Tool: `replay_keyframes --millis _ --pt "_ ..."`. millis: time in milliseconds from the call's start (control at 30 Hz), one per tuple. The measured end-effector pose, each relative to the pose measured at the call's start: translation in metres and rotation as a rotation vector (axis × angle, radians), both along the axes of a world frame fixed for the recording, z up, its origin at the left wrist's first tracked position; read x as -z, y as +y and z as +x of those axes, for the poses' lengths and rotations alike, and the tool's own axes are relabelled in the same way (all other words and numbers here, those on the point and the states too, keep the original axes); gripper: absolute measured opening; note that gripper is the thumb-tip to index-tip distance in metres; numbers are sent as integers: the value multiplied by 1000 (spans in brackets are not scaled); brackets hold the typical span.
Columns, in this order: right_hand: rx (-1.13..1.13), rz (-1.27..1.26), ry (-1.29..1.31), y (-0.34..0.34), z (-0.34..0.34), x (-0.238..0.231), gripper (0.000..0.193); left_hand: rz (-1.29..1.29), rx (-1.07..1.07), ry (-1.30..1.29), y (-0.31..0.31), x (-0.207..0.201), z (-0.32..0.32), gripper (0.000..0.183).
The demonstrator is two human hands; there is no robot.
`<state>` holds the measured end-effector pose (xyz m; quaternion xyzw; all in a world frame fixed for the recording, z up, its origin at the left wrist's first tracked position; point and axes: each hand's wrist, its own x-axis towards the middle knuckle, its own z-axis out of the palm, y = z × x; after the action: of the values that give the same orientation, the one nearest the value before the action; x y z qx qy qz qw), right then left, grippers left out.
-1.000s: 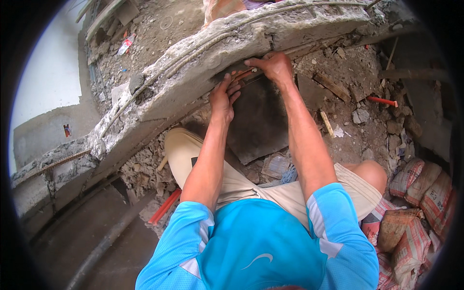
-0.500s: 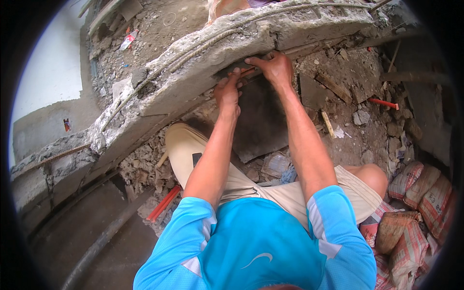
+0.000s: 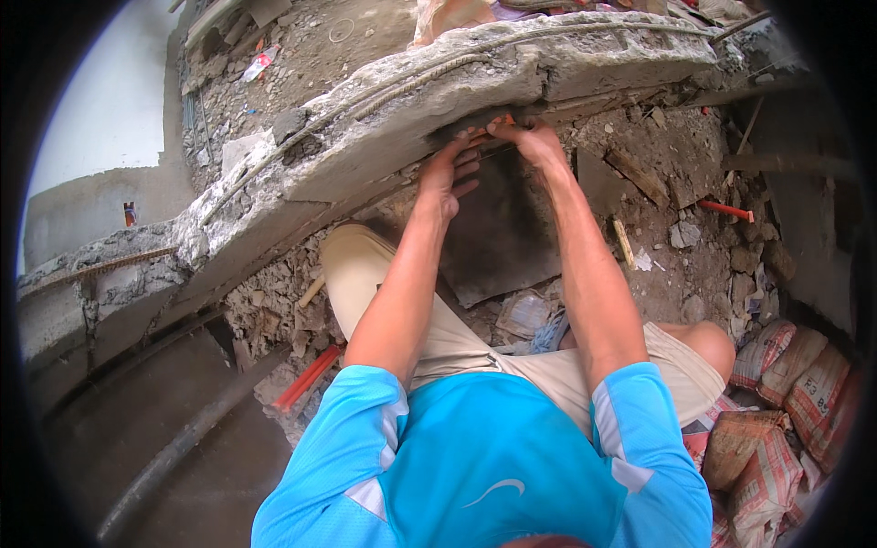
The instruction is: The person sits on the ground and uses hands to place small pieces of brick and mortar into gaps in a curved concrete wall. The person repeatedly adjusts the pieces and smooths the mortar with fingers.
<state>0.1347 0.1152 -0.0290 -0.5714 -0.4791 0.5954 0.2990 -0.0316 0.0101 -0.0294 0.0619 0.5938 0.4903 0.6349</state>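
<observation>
My left hand (image 3: 446,173) and my right hand (image 3: 534,144) are raised close together at the near face of a broken concrete beam (image 3: 365,151). Between their fingertips is an orange plastic piece (image 3: 478,137), the colour of the loose pipes nearby; its full shape is hidden. The left thumb and forefinger pinch its near end while the other fingers hang loosely apart. My right thumb and fingers close on its other end. Around it the beam has a dark hollow. Below my hands a dark flat slab (image 3: 501,233) lies between my forearms.
Bare steel rebar (image 3: 274,151) runs along the beam's top. Red-orange pipes (image 3: 309,376) lie left of my knee, and another orange pipe (image 3: 726,212) lies at the right. Striped sacks (image 3: 767,475) are piled at the lower right. Rubble and wood scraps (image 3: 637,176) cover the ground.
The right hand has turned and lowered slightly, its thumb now on the orange piece. More of that piece shows above the fingertips. The left hand's lower fingers have spread. The view has shifted slightly.
</observation>
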Motion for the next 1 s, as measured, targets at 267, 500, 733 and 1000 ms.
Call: replay_keyframes --millis 267,500,733,1000 --pt "-105 117 -213 33 4 25 61 -49 -103 161 22 -5 25 51" --pt "-128 220 -471 14 -14 -12 69 225 -414 336 25 49 40 29" --pt "-72 333 -508 1 -10 -14 66 253 -393 268 24 30 40 37" --pt "-760 1294 -901 12 41 -48 55 114 -215 150 -19 42 3 69"
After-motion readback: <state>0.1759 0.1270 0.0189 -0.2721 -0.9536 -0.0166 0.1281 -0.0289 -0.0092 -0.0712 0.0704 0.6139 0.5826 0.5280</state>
